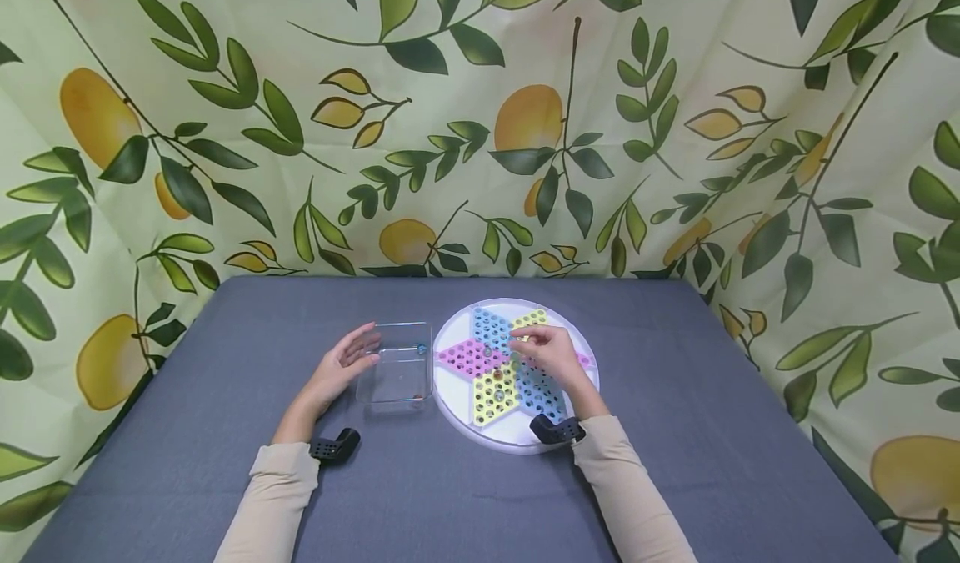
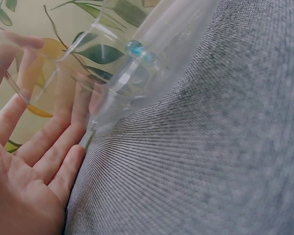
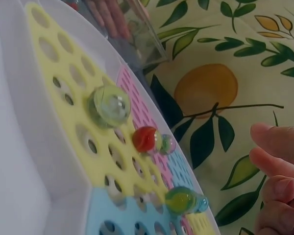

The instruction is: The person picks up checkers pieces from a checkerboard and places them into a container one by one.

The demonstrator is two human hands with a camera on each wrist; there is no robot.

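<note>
I have my left hand, fingers extended, beside a transparent, straight-edged box on grey ribbed cloth; a shiny blue glass marble lies inside, and pale leaf-printed fabric shows behind.

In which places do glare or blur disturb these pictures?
Left wrist view: white glare on the clear plastic rectangular box, grey woven tablecloth blurring toward the right edge; right wrist view: bright highlights on the clear greenish round marble; head view: light looks even.

I'm viewing a recording booth, home or lab I'm not able to tell: leaf-and-fruit-print fabric is hanging past the far edge and both side edges of a grey-clothed table; black wrist cameras are showing over it.
</note>
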